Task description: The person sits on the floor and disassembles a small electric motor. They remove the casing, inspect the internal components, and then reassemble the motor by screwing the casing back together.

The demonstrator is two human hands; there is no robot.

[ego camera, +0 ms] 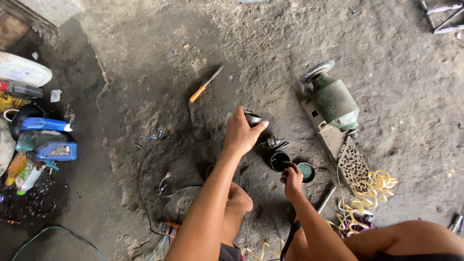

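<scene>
Here, at mid-frame, the left hand [240,134] pinches a small dark metal cup [252,118] in its grip. Lower right of it, the right hand [292,178] closes its fingers on the rim of a black round container [279,160] on the dirt floor [145,87], just beside a green-filled lid [306,171].

Bare, dusty concrete floor [386,63], strewn with an orange-handled screwdriver [205,84], green bench grinder [332,100], coiled yellow hose [369,191], thin wires [164,186] and blue bottles [46,137].

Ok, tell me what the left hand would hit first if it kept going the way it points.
The left hand already holds a small dark cup-shaped part; beyond it, only bare dirt floor shows, though depth is unclear.
</scene>
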